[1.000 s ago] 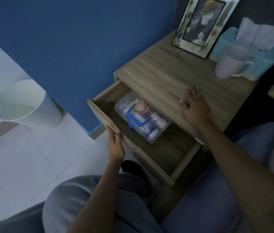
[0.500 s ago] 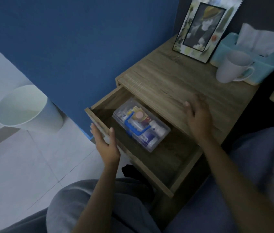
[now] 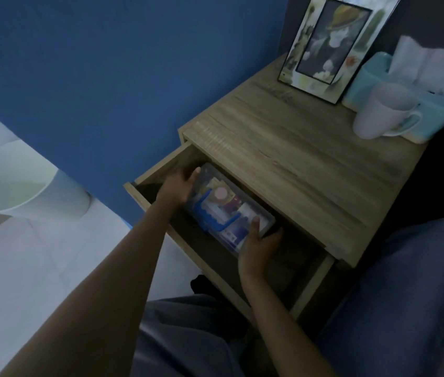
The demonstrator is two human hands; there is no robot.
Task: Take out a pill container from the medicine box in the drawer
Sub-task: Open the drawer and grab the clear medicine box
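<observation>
A: Where's the clear plastic medicine box (image 3: 231, 210)?

B: Frame centre, in the open wooden drawer (image 3: 308, 289); left hand (image 3: 177, 186) and right hand (image 3: 259, 246) clasp its ends.

A: Next?

B: Probably lift it, open the lid.

There was one open drawer (image 3: 308, 284) holding one clear medicine box (image 3: 231, 210), and two hands: the left hand (image 3: 177, 187) and the right hand (image 3: 259, 247). On top stood one mug (image 3: 381, 112), one picture frame (image 3: 332, 44) and one tissue box (image 3: 438, 104). One bin (image 3: 25, 186) stood on the floor.
</observation>
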